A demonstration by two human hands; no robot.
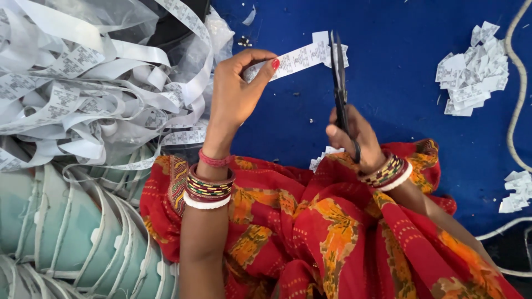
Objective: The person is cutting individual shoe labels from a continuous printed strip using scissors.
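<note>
scissors (338, 72) stand nearly upright across the free end of a white printed label strip (296, 58), their blades almost together at the point where they cross it. a clean cut here, as i judge it, depends on keeping the strip taut and flat between the pinch and the blades, setting the blades square to the strip's long edges in the gap between two printed blocks, and closing in one stroke so the piece drops off without a ragged edge.

the left hand (233, 94) holds the strip in a narrow pinch: thumb and forefinger are pressed together on it just left of the blades, the other fingers curled loosely behind. the right hand (354, 135) is closed round the scissor handles, fingers folded through the loops, so the grip is tight and the blades are near shut.

the strip runs back leftwards into a big tangled heap of label tape (83, 83) that lies partly in clear plastic. cut labels lie in a pile (471, 69) on the blue cloth surface (399, 83) to the right, well apart from the hands, with a smaller pile (518, 191) near the right edge and a few pieces (324, 155) just under the right hand.
</note>
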